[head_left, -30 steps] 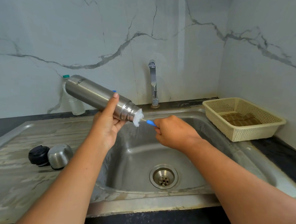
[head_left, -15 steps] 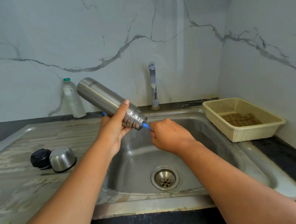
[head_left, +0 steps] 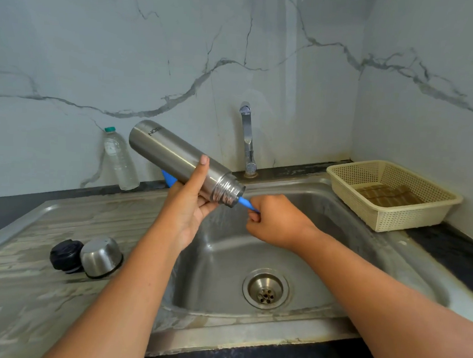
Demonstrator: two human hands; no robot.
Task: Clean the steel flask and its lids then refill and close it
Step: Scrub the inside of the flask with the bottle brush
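Over the sink [head_left: 253, 251], left hand [head_left: 189, 209] wraps the tilted steel flask [head_left: 181, 161]; right hand [head_left: 277, 222], fist tight, grips the blue brush handle [head_left: 246, 203] poking from its mouth.

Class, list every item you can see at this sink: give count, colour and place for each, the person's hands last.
Cylindrical steel flask: one, silver, tilted above the sink.
Blue plastic brush handle: one, blue, sticking out of the flask's mouth.
Round black inner lid: one, black, on the left drainboard.
Domed steel cup lid: one, silver, beside the black lid.
Clear plastic bottle: one, clear with green cap, against the wall.
Steel tap: one, silver, behind the sink.
Steel sink: one, grey, centre.
Perforated cream plastic basket: one, cream, right counter, brown cloth inside.
Left hand: one, grips the flask.
Right hand: one, pinches the brush handle.
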